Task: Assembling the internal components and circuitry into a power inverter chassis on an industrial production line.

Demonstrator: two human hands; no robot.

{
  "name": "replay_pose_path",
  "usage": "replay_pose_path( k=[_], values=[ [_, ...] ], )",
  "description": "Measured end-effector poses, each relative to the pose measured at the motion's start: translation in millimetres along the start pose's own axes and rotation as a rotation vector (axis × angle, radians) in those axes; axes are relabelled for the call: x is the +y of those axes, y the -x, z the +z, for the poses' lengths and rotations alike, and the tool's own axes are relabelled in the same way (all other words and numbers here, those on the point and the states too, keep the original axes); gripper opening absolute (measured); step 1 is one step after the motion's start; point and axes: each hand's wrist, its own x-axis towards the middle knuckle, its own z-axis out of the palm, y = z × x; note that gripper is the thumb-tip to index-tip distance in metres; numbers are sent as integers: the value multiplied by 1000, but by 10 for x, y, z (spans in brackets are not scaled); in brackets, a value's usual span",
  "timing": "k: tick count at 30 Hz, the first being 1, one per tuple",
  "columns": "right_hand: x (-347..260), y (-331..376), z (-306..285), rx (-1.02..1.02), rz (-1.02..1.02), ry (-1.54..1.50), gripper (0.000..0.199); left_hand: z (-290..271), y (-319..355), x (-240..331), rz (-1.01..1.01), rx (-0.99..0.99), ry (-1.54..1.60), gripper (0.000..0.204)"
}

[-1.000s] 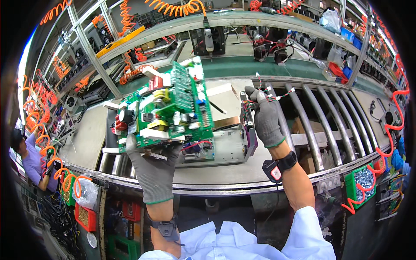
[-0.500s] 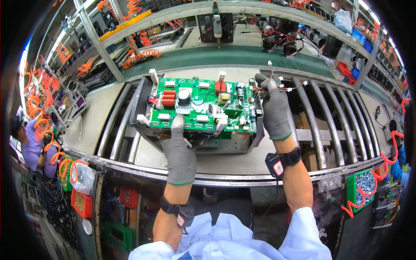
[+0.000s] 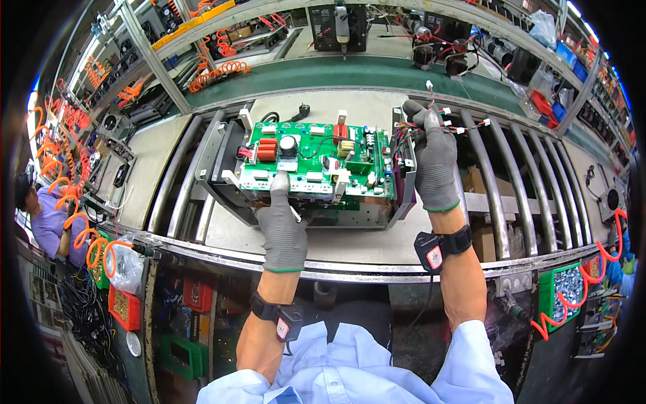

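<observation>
A green circuit board (image 3: 313, 165) with red, white and black components is fixed on a dark metal chassis (image 3: 232, 145) in front of me. At its near edge, my gloved left hand (image 3: 282, 232) grips the board, thumb on top near a silver part and fingers hidden underneath. My gloved right hand (image 3: 436, 165) is closed at the chassis's right end plate (image 3: 404, 155), with a bundle of thin twisted wires (image 3: 464, 128) in it. Red and black strands with small white connectors stick out past the fingers. White posts (image 3: 341, 182) stand at the board's corners.
The chassis is over a pale board (image 3: 336, 249) on a roller conveyor (image 3: 498, 182). Behind it lie a black plug (image 3: 301, 111) and a green belt (image 3: 282, 87). Small-part bins (image 3: 562, 296) flank the bench. A person in purple (image 3: 47, 215) is at far left.
The chassis's end plates and the black plug behind it show more now. My right hand has shifted slightly right with the wires. My left hand keeps its grip on the board.
</observation>
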Motion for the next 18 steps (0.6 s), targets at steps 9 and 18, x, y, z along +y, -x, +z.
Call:
replay_pose_path(
  k=[9,18],
  values=[
    [-6,4,-5,21,9,71,34,63,-11,-54,-47,-51,70,57],
    [-121,2,-13,-103,57,136,35,201,-241,12,-255,179,-9,67]
  ],
)
